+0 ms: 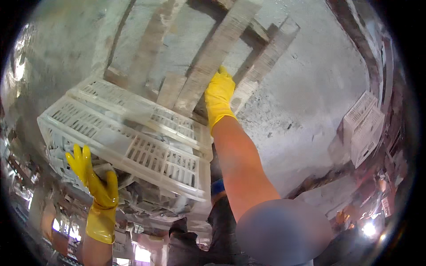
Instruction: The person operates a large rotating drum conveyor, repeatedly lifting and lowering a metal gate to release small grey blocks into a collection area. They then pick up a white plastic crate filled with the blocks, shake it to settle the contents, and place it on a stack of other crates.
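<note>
My left hand, in a yellow rubber glove, is raised at the lower left with its fingers spread. It is nearest to the open side of a white slatted plastic crate, where pale, flat pieces show. A greyish piece appears behind the gap between thumb and fingers; I cannot tell whether the hand touches it. My right hand, also yellow-gloved, reaches forward to the wooden slats beyond the crate. Its back faces me and its fingers are mostly hidden, so any grip cannot be made out.
Another wooden slat lies on the right, with concrete floor beside it. A second white crate stands at the far right. My dark-trousered legs are at the bottom, with a bright light at the lower right.
</note>
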Tool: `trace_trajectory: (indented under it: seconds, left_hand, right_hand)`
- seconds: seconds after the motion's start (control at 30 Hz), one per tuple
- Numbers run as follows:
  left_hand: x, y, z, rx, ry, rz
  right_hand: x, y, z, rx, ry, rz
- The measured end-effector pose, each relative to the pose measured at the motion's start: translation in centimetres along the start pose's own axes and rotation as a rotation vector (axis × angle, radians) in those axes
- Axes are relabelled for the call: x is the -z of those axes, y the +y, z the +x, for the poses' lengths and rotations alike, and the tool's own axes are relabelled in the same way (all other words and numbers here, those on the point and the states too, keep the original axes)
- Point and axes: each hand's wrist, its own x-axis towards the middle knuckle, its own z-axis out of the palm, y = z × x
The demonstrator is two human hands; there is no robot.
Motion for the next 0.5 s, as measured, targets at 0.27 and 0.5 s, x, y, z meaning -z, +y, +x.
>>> trace_trajectory:
  seconds: [0.27,0.5]
  left_hand:
    - [0.4,0.4,0.0,0.114,-0.064,-0.003]
    - [0.6,0.5,0.0,0.198,-0.109,-0.078]
  right_hand:
    - [7.0,-3.0,-1.5,-0.130,-0.226,-0.181]
    - [9.9,-9.6,-2.0,0.053,-0.313,0.252]
